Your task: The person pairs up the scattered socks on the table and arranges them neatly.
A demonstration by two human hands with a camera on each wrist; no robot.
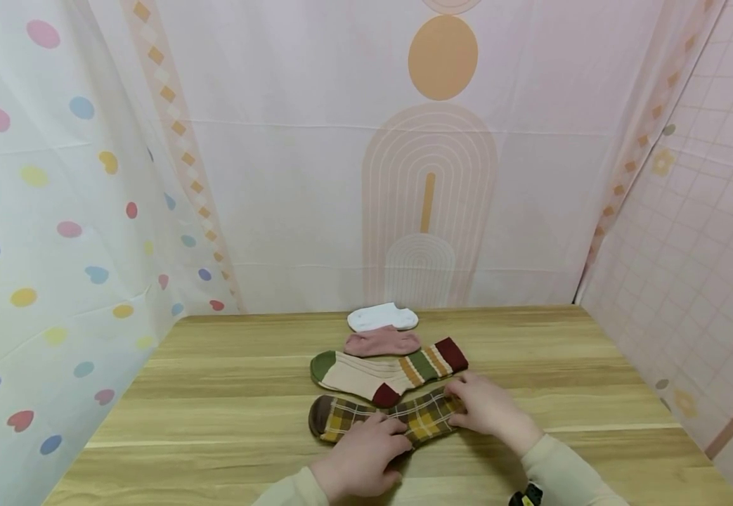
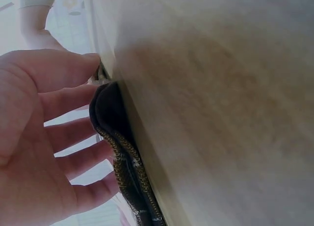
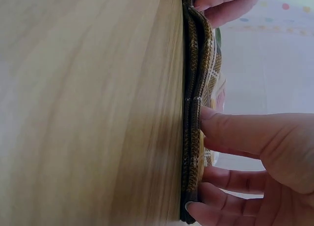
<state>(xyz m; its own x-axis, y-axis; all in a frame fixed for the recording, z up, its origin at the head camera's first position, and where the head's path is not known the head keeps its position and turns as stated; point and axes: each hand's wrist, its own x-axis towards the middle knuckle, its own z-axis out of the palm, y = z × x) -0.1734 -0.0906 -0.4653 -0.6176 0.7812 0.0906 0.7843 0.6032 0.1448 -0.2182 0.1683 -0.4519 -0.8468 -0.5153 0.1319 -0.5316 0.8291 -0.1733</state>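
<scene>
Brown and yellow plaid socks [image 1: 426, 416] lie flat near the front of the table, toe to the left. Edge-on in the right wrist view, the plaid fabric [image 3: 196, 98] shows two stacked layers. My left hand [image 1: 366, 453] rests on the foot part, its fingertips spread along the near edge. At the cuff end, my right hand [image 1: 489, 407] touches the fabric with thumb and fingers apart. Just behind lie beige striped socks [image 1: 366, 376] with a green toe, dark red heel and dark red cuff.
Pink socks [image 1: 381, 342] and white low-cut socks [image 1: 381, 318] lie farther back in the same column. The wooden table [image 1: 214, 407] ends at a patterned cloth backdrop [image 1: 296, 211], with cloth hanging on both sides.
</scene>
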